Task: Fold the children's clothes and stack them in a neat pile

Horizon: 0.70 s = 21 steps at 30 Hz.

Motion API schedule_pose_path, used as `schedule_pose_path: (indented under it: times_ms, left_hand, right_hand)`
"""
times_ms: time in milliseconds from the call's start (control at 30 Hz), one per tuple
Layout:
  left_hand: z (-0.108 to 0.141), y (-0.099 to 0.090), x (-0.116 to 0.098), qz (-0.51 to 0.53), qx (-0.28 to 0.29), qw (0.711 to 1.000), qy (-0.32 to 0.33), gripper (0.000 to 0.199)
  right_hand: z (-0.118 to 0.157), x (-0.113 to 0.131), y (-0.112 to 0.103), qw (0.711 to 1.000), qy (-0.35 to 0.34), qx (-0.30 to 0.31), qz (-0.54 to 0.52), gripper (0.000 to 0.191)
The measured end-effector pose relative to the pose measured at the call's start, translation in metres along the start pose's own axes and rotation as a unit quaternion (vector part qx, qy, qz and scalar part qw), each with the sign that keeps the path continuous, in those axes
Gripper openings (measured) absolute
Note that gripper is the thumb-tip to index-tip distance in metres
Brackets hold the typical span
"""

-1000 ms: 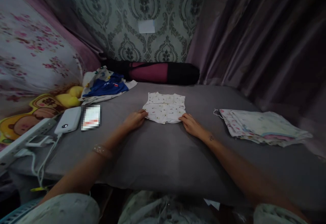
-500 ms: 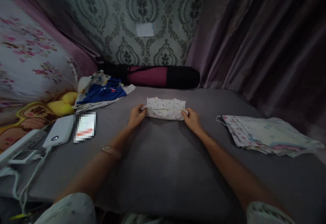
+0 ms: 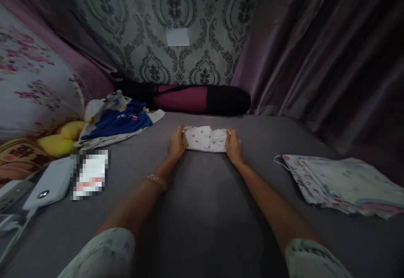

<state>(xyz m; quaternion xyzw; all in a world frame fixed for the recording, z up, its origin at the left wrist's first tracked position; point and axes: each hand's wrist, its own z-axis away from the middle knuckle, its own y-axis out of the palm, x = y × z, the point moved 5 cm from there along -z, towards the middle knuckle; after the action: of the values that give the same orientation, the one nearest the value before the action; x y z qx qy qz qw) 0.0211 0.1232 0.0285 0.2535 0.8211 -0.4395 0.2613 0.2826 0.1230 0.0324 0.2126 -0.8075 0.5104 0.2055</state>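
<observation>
A white cloth with a small scattered print (image 3: 205, 140), folded into a narrow rectangle, lies on the grey sheet (image 3: 208, 210) in front of me. At its left end my left hand (image 3: 178, 141) is closed, with the edge pinched between thumb and fingers. My right hand (image 3: 232, 145) grips the opposite end in the same manner. Along the top the layers sit unevenly, with a step near the middle. The fingertips of both hands are partly hidden behind the cloth.
Right of me lies a flat stack of folded printed cloths (image 3: 344, 181). To the left are a white power bank (image 3: 50, 183) with a cable, a blurred-out phone-like item (image 3: 91, 175), yellow plush (image 3: 65, 137) and a crumpled blue-and-white garment (image 3: 121, 120). A black-and-maroon roll bag (image 3: 183, 99) lies along the wall.
The cloth's near part has been turned up, so its front face now looks smooth and printed. Both hands have moved from its lower corners to grip around its ends. My view has shifted slightly.
</observation>
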Motion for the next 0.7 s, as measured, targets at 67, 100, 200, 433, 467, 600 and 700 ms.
schedule_pose_path:
  times_ms: [67,100,200,433,467,600,700]
  left_hand:
    - [-0.005,0.004,0.003,-0.03,0.023,0.999,-0.019,0.03]
    - [-0.007,0.006,0.004,-0.048,0.037,0.998,-0.029,0.03]
    - [-0.012,0.01,0.005,-0.096,0.073,0.991,-0.049,0.032]
    - [-0.018,0.011,0.006,-0.117,0.086,0.986,-0.088,0.029]
    - [-0.018,0.011,0.008,-0.116,0.081,0.984,-0.104,0.028]
    - [-0.019,0.017,0.018,-0.107,0.05,0.984,-0.136,0.025]
    - [-0.022,0.019,0.026,-0.097,0.014,0.985,-0.139,0.024]
  right_hand:
    - [-0.007,-0.001,0.003,0.999,-0.002,0.026,0.045,0.035]
    - [-0.009,-0.001,0.005,0.997,-0.002,0.039,0.067,0.035]
    - [-0.016,0.001,0.006,0.99,0.002,0.069,0.122,0.035]
    - [-0.027,-0.018,0.009,0.981,0.097,0.078,0.148,0.038]
    - [-0.028,-0.023,0.01,0.981,0.112,0.075,0.14,0.039]
    - [-0.031,-0.034,0.012,0.981,0.144,0.06,0.113,0.043]
    - [-0.032,-0.036,0.014,0.982,0.149,0.043,0.108,0.043]
